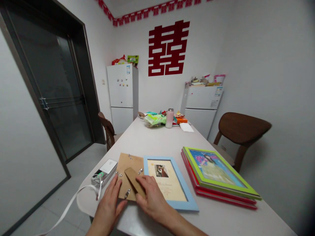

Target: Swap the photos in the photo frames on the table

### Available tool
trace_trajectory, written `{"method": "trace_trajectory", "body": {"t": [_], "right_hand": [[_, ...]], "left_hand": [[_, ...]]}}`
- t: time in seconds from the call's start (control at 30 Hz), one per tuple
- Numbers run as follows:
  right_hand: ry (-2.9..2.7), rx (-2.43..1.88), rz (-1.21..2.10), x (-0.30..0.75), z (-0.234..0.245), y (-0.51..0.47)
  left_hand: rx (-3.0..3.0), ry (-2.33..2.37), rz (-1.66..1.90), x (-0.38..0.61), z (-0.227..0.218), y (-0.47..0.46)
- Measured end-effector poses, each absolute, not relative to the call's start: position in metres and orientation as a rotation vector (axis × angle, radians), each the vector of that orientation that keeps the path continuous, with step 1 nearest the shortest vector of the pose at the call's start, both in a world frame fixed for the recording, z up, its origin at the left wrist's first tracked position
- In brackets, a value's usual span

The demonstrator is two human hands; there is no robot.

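A brown photo frame backing board (124,160) lies on the table with metal clips along its edges. Its easel stand (133,178) is partly raised from the surface. My left hand (109,200) rests along the board's left edge, fingers stretched out and thumb apart at the near edge. The stand's lower end is between the thumb and fingers of my right hand (152,198). Right beside the board lies a light blue photo frame (183,183) around a cream insert with a small picture; my right hand covers part of its left side.
Green-rimmed (246,191) and red frames (192,177) are stacked at right. A white device with a cable (108,167) sits at left. Farther back are a pink bottle (169,118), snack bags (155,120) and a white tissue (186,127). Wooden chairs (242,127) flank the table (147,141).
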State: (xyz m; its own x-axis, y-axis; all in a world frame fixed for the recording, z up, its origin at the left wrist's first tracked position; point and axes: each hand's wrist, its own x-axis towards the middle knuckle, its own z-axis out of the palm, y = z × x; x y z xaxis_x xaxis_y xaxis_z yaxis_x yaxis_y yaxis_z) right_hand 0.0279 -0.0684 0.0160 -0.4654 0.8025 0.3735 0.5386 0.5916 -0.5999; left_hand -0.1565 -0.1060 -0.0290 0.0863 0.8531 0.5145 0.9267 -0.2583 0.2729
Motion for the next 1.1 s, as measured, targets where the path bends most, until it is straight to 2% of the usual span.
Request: {"method": "trace_trajectory", "body": {"t": [0.17, 0.27, 0.5, 0.77, 1.1], "right_hand": [[-2.118, -0.967, 0.46, 0.049, 0.043, -0.069], [-2.176, -0.992, 0.428, 0.074, 0.051, -0.064], [-2.266, -1.218, 0.499, 0.143, 0.024, -0.054], [-2.326, -1.325, 0.339, 0.156, -0.003, -0.046], [-2.337, -1.311, 0.234, 0.15, -0.005, -0.042]], "left_hand": [[-2.12, -1.579, -1.003, -0.139, 0.004, -0.1], [-2.147, -1.574, -1.008, -0.114, 0.005, -0.096], [-2.423, -1.793, -0.768, -0.05, -0.018, -0.082], [-2.599, -2.012, -0.545, -0.035, -0.001, -0.081], [-2.623, -2.042, -0.477, -0.033, 0.004, -0.085]]}}
